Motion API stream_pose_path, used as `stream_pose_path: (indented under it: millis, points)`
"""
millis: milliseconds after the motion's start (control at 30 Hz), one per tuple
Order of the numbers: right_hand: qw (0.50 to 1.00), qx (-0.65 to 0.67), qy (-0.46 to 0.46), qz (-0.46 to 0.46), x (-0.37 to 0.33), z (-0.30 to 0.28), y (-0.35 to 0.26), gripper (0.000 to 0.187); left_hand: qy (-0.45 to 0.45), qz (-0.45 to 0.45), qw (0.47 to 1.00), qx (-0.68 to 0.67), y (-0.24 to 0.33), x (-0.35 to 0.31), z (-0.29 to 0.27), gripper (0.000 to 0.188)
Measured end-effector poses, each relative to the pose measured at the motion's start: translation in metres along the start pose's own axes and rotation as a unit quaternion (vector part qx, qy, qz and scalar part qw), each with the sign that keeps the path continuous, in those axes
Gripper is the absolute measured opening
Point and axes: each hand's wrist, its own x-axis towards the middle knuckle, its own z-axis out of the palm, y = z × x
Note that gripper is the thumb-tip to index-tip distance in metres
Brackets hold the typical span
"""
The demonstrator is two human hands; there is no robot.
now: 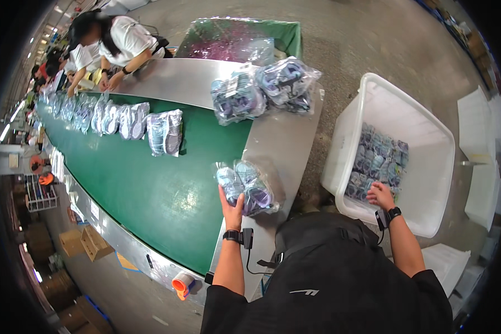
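A clear plastic bag with a pair of blue and purple shoes (249,183) lies at the end of the green conveyor belt, partly over the metal end plate. My left hand (232,210) grips its near left side, thumb and forefinger against the plastic. Over the large white bin (433,167) on my right hangs my right hand (380,196), its fingers loosely bent and apart, with nothing visible in them. Several bagged shoes (379,156) lie in rows at the bottom of the bin, just beyond that hand.
More bagged shoes (165,132) line the green belt (150,189). A pile of bagged pairs (261,89) sits on the metal ledge at the far end. Beyond it stands a green-lined container (286,36). A co-worker (129,42) leans over the belt. An orange tape dispenser (181,285) rests on the near rail.
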Motion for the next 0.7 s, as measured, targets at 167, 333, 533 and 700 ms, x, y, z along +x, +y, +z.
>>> stream_pose_path:
  millis: [167, 333, 533, 700]
  points:
    - [0.999, 0.028, 0.011, -0.033, -0.02, -0.008, -0.009, 0.042, -0.065, -0.114, 0.986, -0.106, 0.05, 0.005, 0.046, 0.102]
    - [0.995, 0.042, 0.002, -0.093, -0.04, -0.023, -0.029, 0.044, -0.146, -0.172, 0.92, -0.321, 0.023, 0.006, 0.089, 0.08]
    - [0.985, 0.081, -0.019, -0.15, -0.06, -0.058, -0.03, 0.043, -0.268, -0.328, 0.842, -0.333, 0.089, -0.059, 0.159, 0.059]
    - [0.98, 0.083, -0.103, -0.149, -0.067, -0.073, -0.052, 0.041, -0.372, -0.378, 0.76, -0.376, 0.096, -0.108, 0.203, 0.056]
